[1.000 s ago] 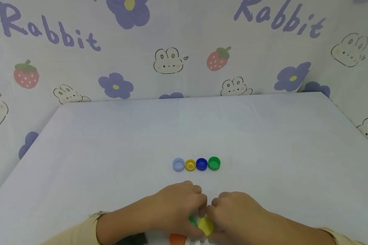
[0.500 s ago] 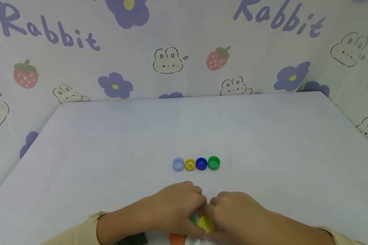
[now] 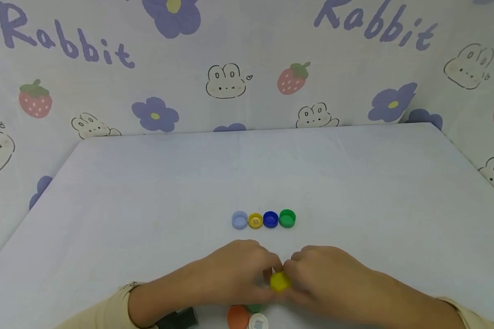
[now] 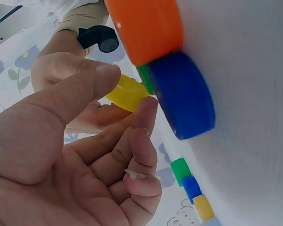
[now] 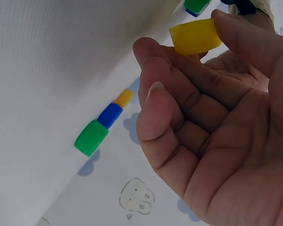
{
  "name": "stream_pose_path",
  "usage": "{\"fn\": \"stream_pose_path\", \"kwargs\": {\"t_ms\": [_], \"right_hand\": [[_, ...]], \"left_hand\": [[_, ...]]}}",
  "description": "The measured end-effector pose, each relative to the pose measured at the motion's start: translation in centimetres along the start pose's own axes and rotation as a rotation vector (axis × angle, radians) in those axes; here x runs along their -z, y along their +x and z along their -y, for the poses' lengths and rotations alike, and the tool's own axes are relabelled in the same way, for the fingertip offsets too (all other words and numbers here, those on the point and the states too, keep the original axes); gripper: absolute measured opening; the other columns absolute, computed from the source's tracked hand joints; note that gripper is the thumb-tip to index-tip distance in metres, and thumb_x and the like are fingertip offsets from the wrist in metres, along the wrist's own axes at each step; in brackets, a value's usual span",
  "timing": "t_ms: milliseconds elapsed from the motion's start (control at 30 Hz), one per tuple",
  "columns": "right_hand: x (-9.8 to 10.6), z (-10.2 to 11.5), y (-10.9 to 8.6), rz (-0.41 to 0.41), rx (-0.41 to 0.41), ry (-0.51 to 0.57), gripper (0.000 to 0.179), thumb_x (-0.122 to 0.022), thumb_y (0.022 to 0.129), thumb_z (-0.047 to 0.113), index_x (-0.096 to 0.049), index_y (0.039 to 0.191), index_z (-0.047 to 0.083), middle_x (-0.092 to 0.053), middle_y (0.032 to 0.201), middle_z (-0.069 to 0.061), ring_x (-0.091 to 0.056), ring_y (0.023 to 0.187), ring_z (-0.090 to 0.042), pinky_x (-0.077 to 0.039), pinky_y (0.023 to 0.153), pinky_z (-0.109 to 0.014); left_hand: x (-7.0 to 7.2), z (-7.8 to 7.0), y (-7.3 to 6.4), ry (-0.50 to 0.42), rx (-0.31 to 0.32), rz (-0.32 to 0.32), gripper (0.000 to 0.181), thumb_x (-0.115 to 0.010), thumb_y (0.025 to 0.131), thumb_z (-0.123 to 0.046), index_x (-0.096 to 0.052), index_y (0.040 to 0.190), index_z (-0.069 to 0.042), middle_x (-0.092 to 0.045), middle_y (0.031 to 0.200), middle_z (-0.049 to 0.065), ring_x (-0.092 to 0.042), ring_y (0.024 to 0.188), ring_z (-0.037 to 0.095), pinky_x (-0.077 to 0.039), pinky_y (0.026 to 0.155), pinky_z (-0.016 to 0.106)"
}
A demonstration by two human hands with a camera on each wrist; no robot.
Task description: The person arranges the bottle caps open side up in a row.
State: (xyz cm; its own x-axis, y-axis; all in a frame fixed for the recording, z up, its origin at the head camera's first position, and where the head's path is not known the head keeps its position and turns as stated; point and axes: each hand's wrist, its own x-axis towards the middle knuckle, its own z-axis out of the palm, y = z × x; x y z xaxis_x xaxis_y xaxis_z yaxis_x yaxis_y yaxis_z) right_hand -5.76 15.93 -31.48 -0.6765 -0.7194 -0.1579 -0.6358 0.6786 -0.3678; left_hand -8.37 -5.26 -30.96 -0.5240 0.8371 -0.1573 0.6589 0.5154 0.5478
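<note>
A yellow bottle cap (image 3: 280,282) is lifted off the white table between my two hands. My left hand (image 3: 240,274) has thumb and forefinger at its left side, pinching it; in the left wrist view the cap (image 4: 127,93) shows between those two fingers. From the other side my right hand (image 3: 333,278) pinches it too, the thumb on one edge and the forefinger below in the right wrist view. Just nearer to me lie an orange cap (image 3: 238,316), a partly covered green cap (image 3: 254,308) and a white-topped round cap (image 3: 258,321).
Beyond the hands a row of caps stands side by side, hollow side up: light blue (image 3: 240,220), yellow (image 3: 255,220), dark blue (image 3: 270,219) and green (image 3: 287,218). A cloth (image 3: 263,45) with rabbits and flowers hangs behind the table.
The yellow cap has been raised and moved away from me, out of its place beside the green cap. Both hands have moved slightly forward with it, uncovering more of the white-topped cap.
</note>
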Motion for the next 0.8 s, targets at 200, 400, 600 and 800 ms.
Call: {"fn": "stream_pose_path", "kwargs": {"t_ms": [200,400,600,800], "right_hand": [[0.36,-0.45,0.15,-0.014,0.025,0.073,0.016,-0.071,0.097,0.032,-0.070,0.089,0.018,-0.053,0.071,0.018,-0.046,0.065,-0.001,-0.044,0.060,-0.024],[0.37,-0.66,0.52,-0.002,0.025,0.123,0.011,-0.072,0.097,0.027,-0.073,0.095,0.017,-0.061,0.078,0.019,-0.050,0.068,0.002,-0.048,0.065,-0.025],[0.26,-0.66,0.67,-0.024,0.036,0.108,0.008,-0.076,0.094,0.024,-0.071,0.093,0.018,-0.054,0.072,0.020,-0.047,0.065,0.001,-0.045,0.062,-0.023],[0.03,-0.56,0.72,-0.087,0.063,0.108,0.010,-0.079,0.091,0.020,-0.069,0.090,0.018,-0.050,0.071,0.020,-0.045,0.065,0.000,-0.043,0.062,-0.022]], "left_hand": [[0.36,0.17,0.11,-0.040,0.074,0.005,0.025,-0.082,0.088,-0.022,-0.075,0.111,-0.014,-0.067,0.084,-0.018,-0.057,0.077,-0.004,-0.047,0.072,0.014],[0.42,0.32,0.15,-0.071,0.115,0.010,0.014,-0.083,0.088,-0.020,-0.076,0.099,-0.014,-0.067,0.080,-0.016,-0.058,0.071,-0.004,-0.048,0.067,0.015],[0.43,0.38,0.26,-0.094,0.133,0.020,0.014,-0.084,0.087,-0.021,-0.075,0.096,-0.015,-0.068,0.078,-0.015,-0.058,0.067,-0.004,-0.049,0.063,0.016],[0.35,0.54,0.31,-0.100,0.125,0.008,0.015,-0.084,0.087,-0.021,-0.075,0.097,-0.014,-0.068,0.078,-0.016,-0.057,0.066,-0.004,-0.048,0.063,0.016]]}}
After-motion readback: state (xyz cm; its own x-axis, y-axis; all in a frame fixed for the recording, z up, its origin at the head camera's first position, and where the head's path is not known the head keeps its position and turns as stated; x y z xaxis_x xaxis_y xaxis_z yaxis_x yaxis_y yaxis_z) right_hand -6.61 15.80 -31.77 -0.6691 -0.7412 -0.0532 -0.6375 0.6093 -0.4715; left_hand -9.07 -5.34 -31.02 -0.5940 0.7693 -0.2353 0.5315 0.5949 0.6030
